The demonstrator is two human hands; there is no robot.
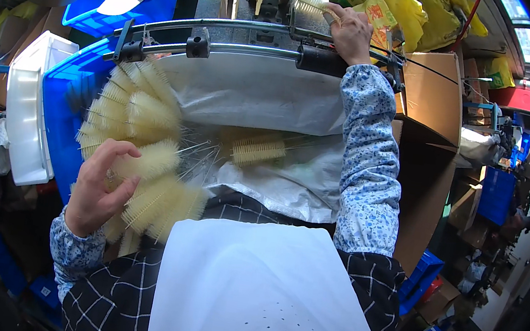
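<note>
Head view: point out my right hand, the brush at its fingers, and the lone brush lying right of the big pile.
Right hand [352,37]: head view, back of the hand.
Upper brush [309,1]: head view, its bristles.
Lone brush [258,153]: head view, middle of its bristles.

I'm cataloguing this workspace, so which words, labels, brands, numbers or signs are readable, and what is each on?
Yellow bag beyond the right hand: bears red printing; I won't copy its wording.
Blue bin, lower left: small pale label, too small to read.
Brushes: no lettering visible.
</note>
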